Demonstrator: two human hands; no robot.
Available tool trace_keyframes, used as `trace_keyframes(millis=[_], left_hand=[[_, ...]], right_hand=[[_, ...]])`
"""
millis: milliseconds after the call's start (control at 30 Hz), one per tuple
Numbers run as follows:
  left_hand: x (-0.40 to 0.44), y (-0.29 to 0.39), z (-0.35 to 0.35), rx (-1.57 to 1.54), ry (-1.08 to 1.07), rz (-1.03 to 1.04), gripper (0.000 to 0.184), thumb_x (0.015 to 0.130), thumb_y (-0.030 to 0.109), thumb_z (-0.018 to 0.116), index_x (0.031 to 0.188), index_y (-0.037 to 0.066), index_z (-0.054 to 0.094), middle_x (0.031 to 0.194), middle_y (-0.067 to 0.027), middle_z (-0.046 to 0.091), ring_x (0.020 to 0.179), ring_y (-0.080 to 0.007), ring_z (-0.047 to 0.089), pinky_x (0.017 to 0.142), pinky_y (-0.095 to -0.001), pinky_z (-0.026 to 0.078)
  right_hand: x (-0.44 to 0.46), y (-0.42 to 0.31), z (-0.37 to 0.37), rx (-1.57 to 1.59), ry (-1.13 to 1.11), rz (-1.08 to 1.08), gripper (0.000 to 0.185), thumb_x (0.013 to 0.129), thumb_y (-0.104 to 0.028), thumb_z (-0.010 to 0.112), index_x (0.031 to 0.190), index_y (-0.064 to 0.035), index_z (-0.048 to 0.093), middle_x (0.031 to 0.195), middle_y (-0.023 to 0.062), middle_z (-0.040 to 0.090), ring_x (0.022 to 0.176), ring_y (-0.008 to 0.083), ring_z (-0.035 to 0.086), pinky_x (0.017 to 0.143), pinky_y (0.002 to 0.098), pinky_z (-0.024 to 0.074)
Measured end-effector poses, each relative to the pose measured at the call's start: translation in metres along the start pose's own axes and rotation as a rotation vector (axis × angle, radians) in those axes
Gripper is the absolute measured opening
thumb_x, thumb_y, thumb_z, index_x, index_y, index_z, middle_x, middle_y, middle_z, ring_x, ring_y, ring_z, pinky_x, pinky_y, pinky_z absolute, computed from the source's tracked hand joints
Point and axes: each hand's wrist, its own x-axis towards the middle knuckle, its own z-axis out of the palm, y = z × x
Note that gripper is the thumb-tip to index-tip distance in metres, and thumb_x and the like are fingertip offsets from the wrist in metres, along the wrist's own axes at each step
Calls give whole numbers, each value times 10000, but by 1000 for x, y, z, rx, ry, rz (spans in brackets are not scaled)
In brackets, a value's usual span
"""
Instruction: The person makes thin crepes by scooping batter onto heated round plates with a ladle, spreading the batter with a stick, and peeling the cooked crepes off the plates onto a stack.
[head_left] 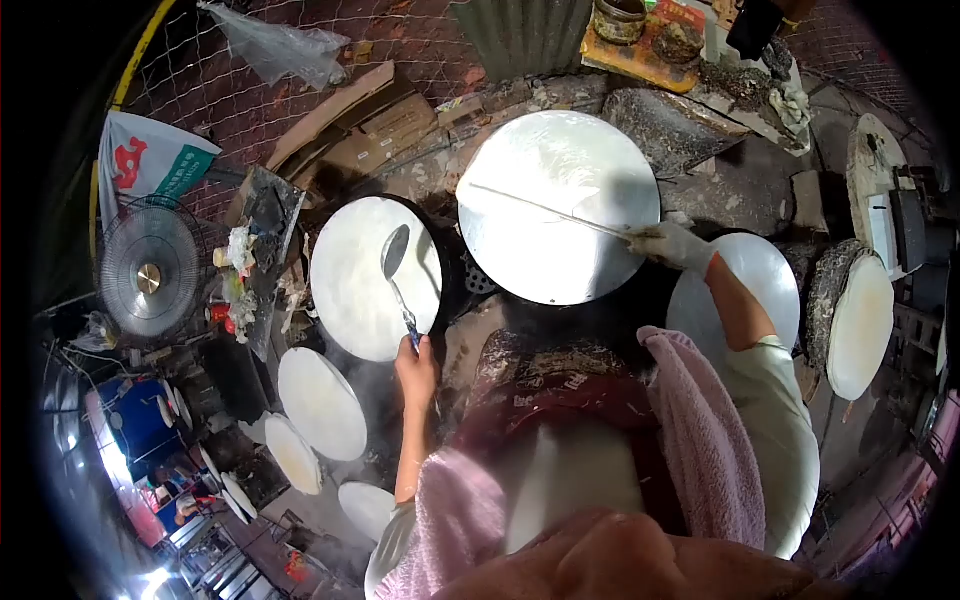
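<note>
My left hand (416, 374) is closed round the blue handle of a ladle (396, 255). The ladle's bowl hangs over a round white surface (355, 285), seemingly a griddle coated with batter; whether it touches cannot be told. In a whitish glove, my right hand (674, 247) grips one end of a long thin stick (550, 210). This stick lies across or just above a larger round white griddle (560, 150) in front of me. Below my right forearm is another round plate (735, 290), greyish and partly hidden by the arm.
More round white discs (322, 405) stand at lower left, and one (860, 325) at right. A fan (148, 272) is at far left, beside a cluttered metal stand (270, 250). Cardboard (370, 135) lies behind the griddles. An orange tray (640, 50) with crusted pots sits at the back.
</note>
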Motion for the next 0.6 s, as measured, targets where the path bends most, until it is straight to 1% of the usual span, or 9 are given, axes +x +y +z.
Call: trace_keyframes(millis=[100, 167, 233, 300, 333, 367, 433, 567, 600], left_hand=[[16, -23, 2, 36, -23, 33, 256, 942, 194, 550, 856, -45, 530, 662, -156, 526, 599, -230, 485, 586, -377, 415], [40, -43, 12, 88, -14, 88, 249, 933, 189, 556, 860, -48, 531, 674, -187, 544, 605, -286, 520, 598, -393, 430], [58, -15, 19, -20, -97, -76, 239, 927, 183, 558, 866, -47, 536, 688, -210, 556, 615, -323, 536, 611, -405, 440], [84, -17, 35, 62, -51, 89, 226, 925, 171, 559, 871, -47, 540, 678, -218, 557, 610, -328, 551, 610, -412, 449], [91, -4, 40, 56, -42, 167, 222, 919, 163, 571, 871, -52, 540, 666, -220, 561, 601, -346, 551, 606, -414, 453], [92, 8, 45, 113, -24, 220, 215, 912, 153, 578, 872, -55, 542, 684, -253, 573, 635, -412, 573, 606, -439, 458], [105, 10, 59, 190, -15, 336, 218, 909, 155, 585, 873, -55, 537, 742, -289, 594, 717, -468, 591, 624, -467, 465], [114, 17, 75, 358, -134, 353, 231, 910, 173, 589, 874, -41, 509, 757, -295, 612, 739, -480, 602, 624, -515, 478], [115, 16, 77, 387, -142, 367, 228, 911, 175, 587, 879, -37, 509, 752, -293, 615, 734, -478, 603, 623, -521, 480]], right_hand=[[11, 3, -34, -261, 228, -131, 422, 903, -261, 648, 1243, -14, 605, 1112, 62, 682, 965, 115, 606, 887, 252, 463], [37, -4, -49, -224, 299, -265, 425, 903, -271, 638, 1251, -29, 606, 1124, 62, 679, 946, 115, 604, 860, 260, 472], [41, -31, -44, -342, 151, -117, 463, 858, -308, 676, 1234, -43, 619, 1069, 65, 692, 885, 120, 597, 819, 275, 475], [31, -45, -32, -522, 79, -10, 471, 839, -310, 690, 1228, -53, 625, 1029, 64, 698, 852, 121, 591, 801, 280, 472], [25, -32, -30, -317, -11, -55, 452, 818, -314, 704, 1189, -62, 651, 980, 54, 697, 829, 123, 587, 804, 290, 468], [15, -22, -33, -326, -16, -11, 439, 819, -310, 705, 1176, -58, 656, 985, 53, 695, 838, 122, 588, 808, 290, 467], [-6, -7, -42, -347, -26, 74, 415, 821, -300, 707, 1150, -51, 667, 993, 50, 693, 858, 119, 589, 816, 291, 467], [21, 29, -65, -166, 245, -312, 355, 851, -236, 690, 1133, -22, 662, 1021, 56, 695, 915, 114, 604, 846, 279, 474], [21, 5, -60, -279, 224, -327, 337, 867, -227, 671, 1125, -10, 661, 1011, 62, 694, 910, 127, 612, 843, 272, 478]])
